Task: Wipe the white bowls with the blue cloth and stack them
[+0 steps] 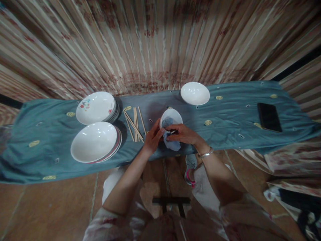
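Note:
A small white bowl (177, 115) is tilted in my hands at the middle of the table. My left hand (153, 136) grips its left side, the thumb near the rim. In my right hand (184, 134) is a bluish cloth (172, 144), pinched at the bowl's front rim. Part of that cloth lies inside the bowl and the rest hangs down over the front. The underside of the bowl and some fingertips are hidden.
Left of my hands lie several wooden chopsticks (135, 125). Beyond them are a stack of plates (96, 107) and a stack of larger bowls (94, 142). Another white bowl (195, 93) stands at the back, and a black phone (269, 117) lies right on the teal tablecloth (233, 115).

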Tool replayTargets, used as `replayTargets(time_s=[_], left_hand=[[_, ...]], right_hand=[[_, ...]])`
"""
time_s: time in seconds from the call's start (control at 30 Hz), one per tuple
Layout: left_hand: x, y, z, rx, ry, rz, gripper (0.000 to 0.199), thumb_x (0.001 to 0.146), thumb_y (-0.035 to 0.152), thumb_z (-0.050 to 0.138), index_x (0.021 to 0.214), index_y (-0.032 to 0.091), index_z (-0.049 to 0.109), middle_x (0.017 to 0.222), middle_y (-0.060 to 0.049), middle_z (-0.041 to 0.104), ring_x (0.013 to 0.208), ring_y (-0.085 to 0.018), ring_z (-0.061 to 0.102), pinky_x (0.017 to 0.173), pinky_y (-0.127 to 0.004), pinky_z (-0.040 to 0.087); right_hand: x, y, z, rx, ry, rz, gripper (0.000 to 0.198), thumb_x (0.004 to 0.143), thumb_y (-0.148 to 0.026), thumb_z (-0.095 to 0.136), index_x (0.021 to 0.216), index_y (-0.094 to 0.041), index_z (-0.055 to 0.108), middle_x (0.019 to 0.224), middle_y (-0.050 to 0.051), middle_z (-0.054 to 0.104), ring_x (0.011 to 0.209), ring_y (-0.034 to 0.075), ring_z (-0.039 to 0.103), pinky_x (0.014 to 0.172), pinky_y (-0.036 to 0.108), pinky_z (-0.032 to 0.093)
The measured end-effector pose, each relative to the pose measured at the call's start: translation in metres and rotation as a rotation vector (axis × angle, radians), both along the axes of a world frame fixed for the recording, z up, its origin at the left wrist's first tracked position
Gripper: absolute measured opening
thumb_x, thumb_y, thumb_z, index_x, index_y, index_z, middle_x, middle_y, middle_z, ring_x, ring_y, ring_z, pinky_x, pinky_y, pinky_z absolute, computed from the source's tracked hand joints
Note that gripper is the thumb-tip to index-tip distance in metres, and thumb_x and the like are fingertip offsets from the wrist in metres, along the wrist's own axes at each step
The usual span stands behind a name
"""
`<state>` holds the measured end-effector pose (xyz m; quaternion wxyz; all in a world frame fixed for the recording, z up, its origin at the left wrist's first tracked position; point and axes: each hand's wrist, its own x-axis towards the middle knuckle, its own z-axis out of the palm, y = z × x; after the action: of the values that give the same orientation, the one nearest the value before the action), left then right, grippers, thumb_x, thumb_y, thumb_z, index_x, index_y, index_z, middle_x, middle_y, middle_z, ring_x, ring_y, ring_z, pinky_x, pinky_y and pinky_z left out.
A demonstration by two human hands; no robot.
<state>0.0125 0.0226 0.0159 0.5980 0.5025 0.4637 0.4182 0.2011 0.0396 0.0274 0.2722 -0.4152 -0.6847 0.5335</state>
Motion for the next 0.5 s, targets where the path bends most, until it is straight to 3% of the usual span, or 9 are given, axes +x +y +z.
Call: replayTargets(time_s=[0.1,0.17,0.37,0.5], left_hand=[[0.000,0.002,-0.003,0.110,0.035,0.015,0.066,0.087,0.054,0.064,0.143,0.020,0.058,0.143,-0.008,0.064,0.134,-0.028,0.057,0.115,-0.041,0.044],[-0.001,0.002,-0.003,0.143,0.064,0.022,0.062,0.089,0.054,0.062,0.140,0.021,0.061,0.148,-0.007,0.060,0.140,-0.026,0.052,0.121,-0.040,0.035],[0.000,0.000,0.000,0.104,0.064,0.047,0.057,0.091,0.054,0.059,0.136,0.019,0.064,0.148,-0.008,0.060,0.144,-0.025,0.048,0.123,-0.037,0.033],[0.001,0.000,0.000,0.136,0.053,0.014,0.066,0.090,0.062,0.055,0.139,0.017,0.061,0.150,-0.010,0.059,0.143,-0.027,0.049,0.123,-0.037,0.033]], right_hand=[[-0.005,0.000,0.001,0.007,0.005,-0.038,0.027,0.076,-0.040,0.074,0.090,-0.017,0.074,0.079,-0.001,0.070,0.074,0.016,0.063,0.067,0.025,0.050],[-0.008,0.000,0.000,-0.007,0.032,-0.068,0.027,0.077,-0.043,0.073,0.086,-0.017,0.072,0.075,-0.002,0.067,0.070,0.015,0.061,0.064,0.025,0.048],[-0.016,0.000,-0.003,0.009,0.087,-0.163,0.031,0.077,-0.047,0.072,0.082,-0.017,0.070,0.074,-0.002,0.065,0.067,0.014,0.057,0.062,0.025,0.046],[-0.018,0.002,0.000,0.033,0.106,-0.220,0.035,0.076,-0.052,0.073,0.078,-0.017,0.068,0.070,-0.003,0.061,0.064,0.012,0.054,0.061,0.024,0.044]])
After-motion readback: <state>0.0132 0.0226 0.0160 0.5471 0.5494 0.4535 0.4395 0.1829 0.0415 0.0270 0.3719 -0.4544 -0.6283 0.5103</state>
